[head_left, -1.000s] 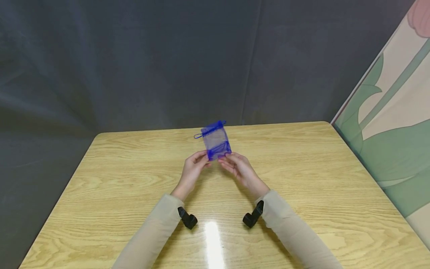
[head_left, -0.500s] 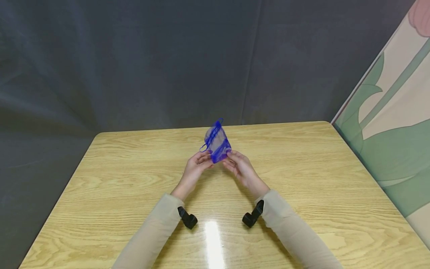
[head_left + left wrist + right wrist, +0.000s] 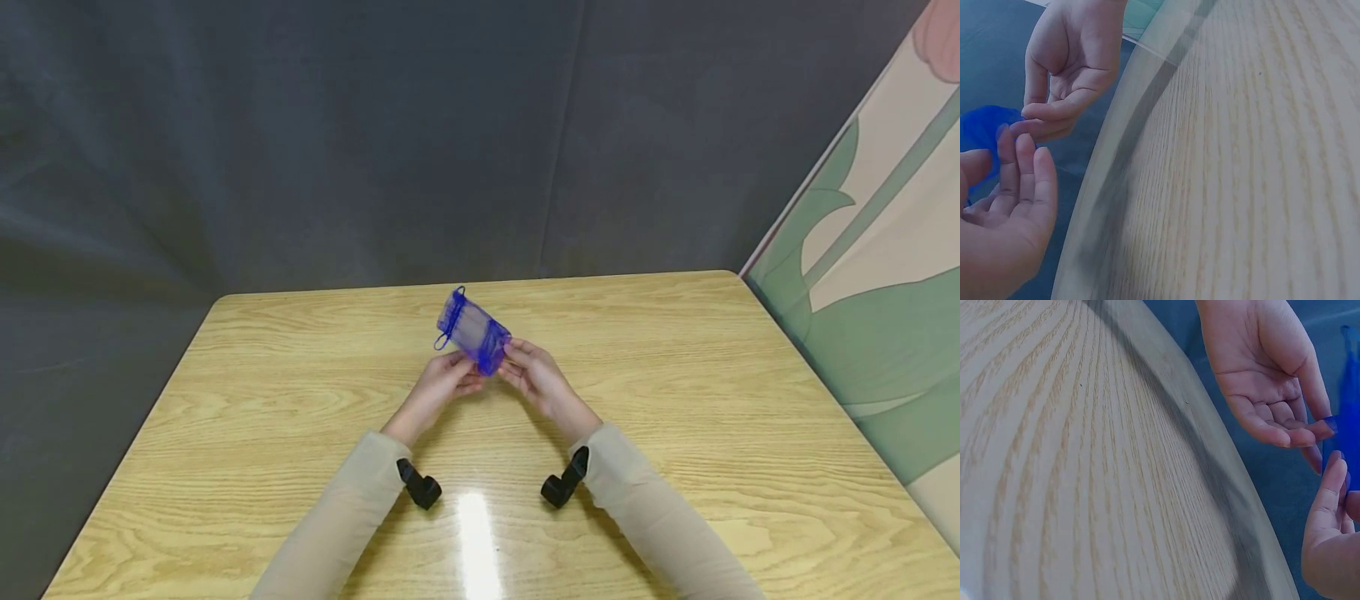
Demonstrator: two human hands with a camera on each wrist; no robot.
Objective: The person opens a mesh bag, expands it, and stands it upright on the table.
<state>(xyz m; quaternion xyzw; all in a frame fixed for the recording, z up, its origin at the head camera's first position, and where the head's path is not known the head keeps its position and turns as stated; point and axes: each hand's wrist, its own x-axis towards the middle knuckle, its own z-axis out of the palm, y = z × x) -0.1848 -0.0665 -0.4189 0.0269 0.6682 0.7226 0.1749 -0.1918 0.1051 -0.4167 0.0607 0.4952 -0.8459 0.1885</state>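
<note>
A small see-through blue drawstring pouch (image 3: pixel 471 329) is held up over the wooden table in the head view. Its gathered mouth, with a cord loop at each side, points to the upper left, and the bottom end lies between my hands. My left hand (image 3: pixel 446 384) pinches the lower left part of the pouch. At the lower right corner, the thumb and fingers of my right hand (image 3: pixel 537 377) grip the fabric. Both hands nearly meet under the pouch. The left wrist view shows bunched blue fabric (image 3: pixel 988 128) at the fingertips, partly hidden behind my left hand.
The wooden table (image 3: pixel 247 417) ends at a far edge below a dark curtain (image 3: pixel 375 150). On the right hangs a panel with a leaf and flower print (image 3: pixel 885 317). A black wrist camera (image 3: pixel 420 485) sits at each sleeve cuff.
The pouch has swung from nearly upright to leaning left, its mouth dropping to the upper left. My left hand has shifted slightly down and right; my right hand is nearly still.
</note>
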